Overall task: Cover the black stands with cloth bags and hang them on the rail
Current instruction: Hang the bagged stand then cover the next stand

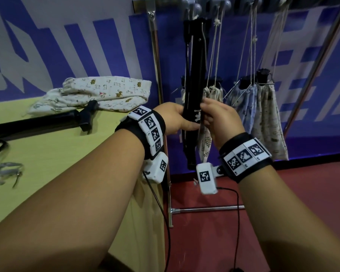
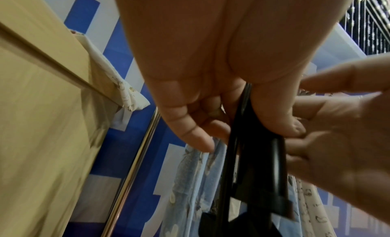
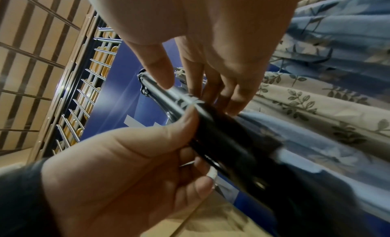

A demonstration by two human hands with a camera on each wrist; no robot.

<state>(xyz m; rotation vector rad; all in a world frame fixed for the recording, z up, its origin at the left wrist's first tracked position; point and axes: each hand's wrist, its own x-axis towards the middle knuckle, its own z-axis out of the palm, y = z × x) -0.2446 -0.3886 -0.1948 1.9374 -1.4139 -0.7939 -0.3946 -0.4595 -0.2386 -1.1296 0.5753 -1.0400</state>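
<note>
Far left on the yellow table [image 1: 47, 163]: another black stand [image 1: 37, 122] lay flat w/ loose cloth bags [image 1: 98, 93] piled behind it, none on it yet. Centre: left hand [image 1: 177, 119] was wrapped around the upright stand [image 1: 194, 85], thumb in front, holding it just in front of the rack. Right hand [image 1: 220, 118] had fingers only loosely bent against the stand's side; grip unclear. Right of that, bagged stands [image 1: 263, 114] hung by cords from the rail [image 1: 224, 2]. Step looked like prepping this stand for bagging; next prob needs a bag opened and pulled over it.
</note>
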